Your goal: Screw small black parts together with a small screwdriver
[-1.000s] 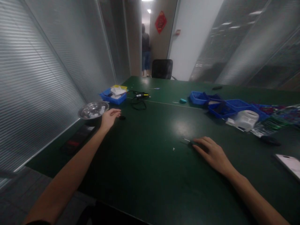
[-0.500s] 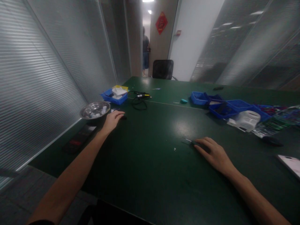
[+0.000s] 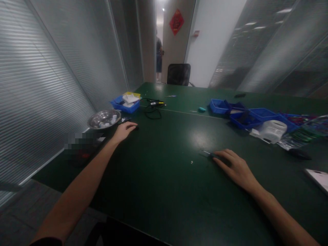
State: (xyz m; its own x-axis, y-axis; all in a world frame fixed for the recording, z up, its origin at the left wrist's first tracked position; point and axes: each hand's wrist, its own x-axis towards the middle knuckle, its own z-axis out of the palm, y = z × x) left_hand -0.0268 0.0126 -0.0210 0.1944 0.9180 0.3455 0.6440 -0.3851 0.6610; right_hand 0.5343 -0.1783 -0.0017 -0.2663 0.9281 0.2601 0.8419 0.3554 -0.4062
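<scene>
My right hand (image 3: 232, 167) rests on the table with thumb and fingers closed on the dark handle of a small screwdriver (image 3: 211, 154). Its thin silver shaft points left. Left of the screwdriver tip lie some tiny white bits (image 3: 191, 162). Out at the left side of the table, my left hand (image 3: 124, 131) is low over the surface, its fingertips closed on a small black object (image 3: 137, 127) too small and dark to name. Just beyond that hand stands a metal bowl (image 3: 91, 122) with white pieces in it.
A blue tray (image 3: 132, 108) with white material and a coiled black cable (image 3: 153, 118) lie at the far left. Several blue bins (image 3: 217, 106), a white plastic housing (image 3: 273, 131), a computer mouse (image 3: 299, 153) and a phone (image 3: 319, 177) line the right. A person (image 3: 159, 56) stands at the doorway.
The view has tilted slightly. Both hands keep almost the same places and grips, and the screwdriver stays in my right hand.
</scene>
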